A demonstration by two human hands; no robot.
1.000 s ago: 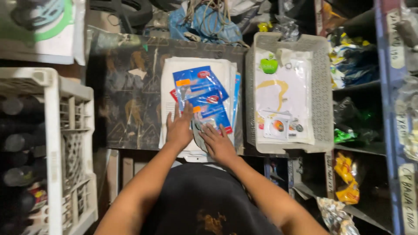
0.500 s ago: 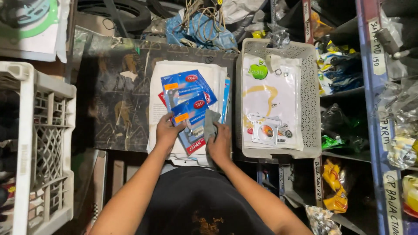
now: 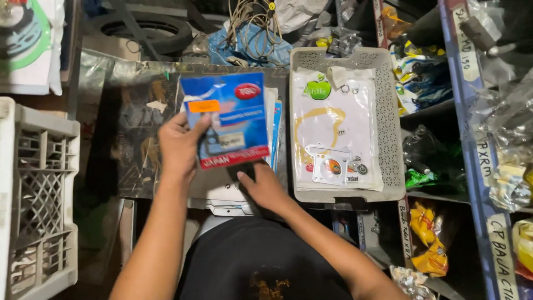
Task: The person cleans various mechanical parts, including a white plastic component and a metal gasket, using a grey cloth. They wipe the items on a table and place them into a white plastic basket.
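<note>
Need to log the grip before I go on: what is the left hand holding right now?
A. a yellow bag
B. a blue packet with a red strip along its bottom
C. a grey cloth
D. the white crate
B: the left hand holds up the blue packet, thumb on its orange sticker.

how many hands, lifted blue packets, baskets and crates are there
Hands: 2, left hand and right hand
Blue packets held up: 1, blue packet in the left hand
Grey perforated baskets: 1, basket
White slatted crates: 1, crate
Total: 5
</note>
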